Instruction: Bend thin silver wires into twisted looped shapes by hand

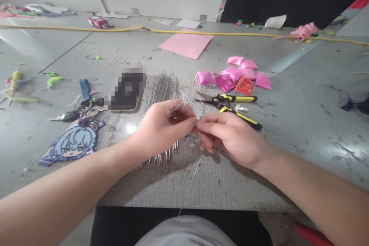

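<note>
Grey garment, thin pinched wire, apparently silvery

Phone left of wires, shears right, packets behind shears, keys left of phone

The grey worktop is flecked with dark specks. On it lie a bundle of thin wires, a phone, keys, a blue charm, yellow-and-black cutters, pink packets, a red packet and pink paper. A yellow cord crosses the far part, near a tipped white cup.
</note>
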The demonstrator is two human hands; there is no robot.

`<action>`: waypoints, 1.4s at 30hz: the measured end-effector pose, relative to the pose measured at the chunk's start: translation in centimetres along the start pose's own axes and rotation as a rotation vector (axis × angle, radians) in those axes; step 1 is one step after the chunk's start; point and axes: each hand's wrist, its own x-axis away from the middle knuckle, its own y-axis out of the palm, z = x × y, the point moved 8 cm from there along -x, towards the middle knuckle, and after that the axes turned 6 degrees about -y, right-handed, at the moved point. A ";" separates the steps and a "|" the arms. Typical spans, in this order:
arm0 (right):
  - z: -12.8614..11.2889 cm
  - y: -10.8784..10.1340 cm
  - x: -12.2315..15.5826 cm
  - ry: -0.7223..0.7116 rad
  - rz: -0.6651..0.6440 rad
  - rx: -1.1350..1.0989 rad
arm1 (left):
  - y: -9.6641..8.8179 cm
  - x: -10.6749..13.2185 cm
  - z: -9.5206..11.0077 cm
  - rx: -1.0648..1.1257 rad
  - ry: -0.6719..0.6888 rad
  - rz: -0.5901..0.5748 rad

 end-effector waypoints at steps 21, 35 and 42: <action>-2.8 -0.7 1.2 -0.144 0.217 0.752 | 0.2 0.4 -0.1 -0.096 0.039 0.037; -0.7 -0.5 1.0 -0.003 0.172 0.459 | 0.3 0.3 0.1 -0.084 0.030 0.037; -2.8 -0.1 1.7 -0.223 0.253 0.615 | -0.2 0.2 -0.4 0.083 -0.080 0.047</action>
